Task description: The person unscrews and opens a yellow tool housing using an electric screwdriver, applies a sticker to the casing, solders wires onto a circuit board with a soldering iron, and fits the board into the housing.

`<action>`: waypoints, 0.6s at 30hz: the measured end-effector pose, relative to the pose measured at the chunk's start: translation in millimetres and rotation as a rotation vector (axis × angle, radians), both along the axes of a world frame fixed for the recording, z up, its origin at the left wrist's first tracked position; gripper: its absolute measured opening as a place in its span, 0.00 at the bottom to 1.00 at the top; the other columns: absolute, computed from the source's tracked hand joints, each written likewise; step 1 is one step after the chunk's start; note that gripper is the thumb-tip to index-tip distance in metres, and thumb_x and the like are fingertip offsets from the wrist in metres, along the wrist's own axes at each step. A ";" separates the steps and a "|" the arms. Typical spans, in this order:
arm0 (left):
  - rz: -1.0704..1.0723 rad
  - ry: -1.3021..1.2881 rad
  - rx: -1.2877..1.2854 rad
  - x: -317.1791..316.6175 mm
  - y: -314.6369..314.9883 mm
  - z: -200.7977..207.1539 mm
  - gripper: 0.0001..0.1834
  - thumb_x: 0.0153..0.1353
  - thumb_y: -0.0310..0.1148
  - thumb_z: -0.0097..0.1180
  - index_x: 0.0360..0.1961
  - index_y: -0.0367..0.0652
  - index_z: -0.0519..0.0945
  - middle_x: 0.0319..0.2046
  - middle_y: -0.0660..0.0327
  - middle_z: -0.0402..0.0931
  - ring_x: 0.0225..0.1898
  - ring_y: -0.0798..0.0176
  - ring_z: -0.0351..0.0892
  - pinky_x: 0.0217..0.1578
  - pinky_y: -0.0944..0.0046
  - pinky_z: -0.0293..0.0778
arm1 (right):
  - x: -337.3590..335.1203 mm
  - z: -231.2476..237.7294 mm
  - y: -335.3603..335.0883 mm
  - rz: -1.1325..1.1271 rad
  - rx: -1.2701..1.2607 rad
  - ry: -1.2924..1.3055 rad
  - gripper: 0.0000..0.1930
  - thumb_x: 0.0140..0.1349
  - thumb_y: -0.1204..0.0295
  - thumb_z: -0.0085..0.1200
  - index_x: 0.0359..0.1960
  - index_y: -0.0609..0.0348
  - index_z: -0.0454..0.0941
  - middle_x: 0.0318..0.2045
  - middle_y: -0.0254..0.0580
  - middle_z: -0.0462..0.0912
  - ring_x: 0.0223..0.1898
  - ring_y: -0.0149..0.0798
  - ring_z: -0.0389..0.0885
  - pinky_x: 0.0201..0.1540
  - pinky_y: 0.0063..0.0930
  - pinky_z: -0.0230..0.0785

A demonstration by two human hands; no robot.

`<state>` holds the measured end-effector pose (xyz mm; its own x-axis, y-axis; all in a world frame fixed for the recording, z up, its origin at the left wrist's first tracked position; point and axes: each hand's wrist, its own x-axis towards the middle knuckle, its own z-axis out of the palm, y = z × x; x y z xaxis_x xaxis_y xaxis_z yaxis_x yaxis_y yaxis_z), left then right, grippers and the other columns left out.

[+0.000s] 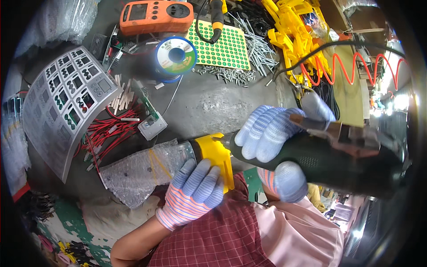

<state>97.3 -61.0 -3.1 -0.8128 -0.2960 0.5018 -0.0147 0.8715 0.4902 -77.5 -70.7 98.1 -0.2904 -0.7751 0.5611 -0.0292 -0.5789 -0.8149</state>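
My left hand (193, 189), in a striped knit glove, grips a yellow plastic bracket (212, 153) from its near side. The bracket sits at the end of a long piece in bubble wrap (140, 171), with a yellow band around the wrap. A dark green power screwdriver (320, 162) lies in my gloved right hand (273, 138), whose fingers wrap over its body. Its narrow tip points left and meets the bracket's upper right edge; whether a screw is under it, I cannot make out.
Behind lie an orange multimeter (156, 17), a solder spool (175, 55), a green-dotted sticker sheet (218, 46), loose screws (227, 74) and yellow brackets (293, 40). Red wires (109, 133) and a printed label sheet (66, 98) are at left. A red coiled cord (351, 71) hangs at right.
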 end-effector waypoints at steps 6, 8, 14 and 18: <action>-0.023 0.037 -0.047 -3.7 2.0 -4.9 0.17 0.57 0.38 0.55 0.46 0.44 0.73 0.51 0.54 0.75 0.55 0.51 0.77 0.56 0.47 0.73 | 8.5 -5.6 -2.0 -0.168 0.224 0.081 0.20 0.63 0.66 0.57 0.50 0.66 0.70 0.26 0.36 0.76 0.23 0.34 0.75 0.28 0.30 0.71; -0.013 0.054 -0.074 -6.2 4.5 -5.8 0.17 0.57 0.38 0.54 0.46 0.44 0.73 0.50 0.54 0.76 0.55 0.51 0.77 0.55 0.48 0.74 | 8.6 -5.5 1.3 -0.214 0.282 0.107 0.16 0.63 0.68 0.57 0.48 0.65 0.72 0.27 0.35 0.76 0.23 0.33 0.75 0.27 0.28 0.71; 0.020 0.062 -0.181 -3.6 8.9 -15.1 0.17 0.57 0.37 0.54 0.46 0.42 0.72 0.48 0.53 0.77 0.53 0.51 0.78 0.54 0.47 0.75 | 20.4 -11.0 15.8 -0.329 0.419 0.151 0.07 0.63 0.76 0.57 0.41 0.61 0.76 0.30 0.33 0.78 0.24 0.30 0.75 0.26 0.23 0.70; 0.041 0.089 -0.169 -4.7 13.4 -13.5 0.17 0.55 0.36 0.55 0.45 0.42 0.72 0.49 0.53 0.76 0.52 0.51 0.78 0.54 0.46 0.74 | 10.1 1.4 32.7 -0.289 0.355 0.176 0.05 0.63 0.76 0.58 0.39 0.61 0.78 0.30 0.34 0.79 0.24 0.31 0.76 0.27 0.24 0.70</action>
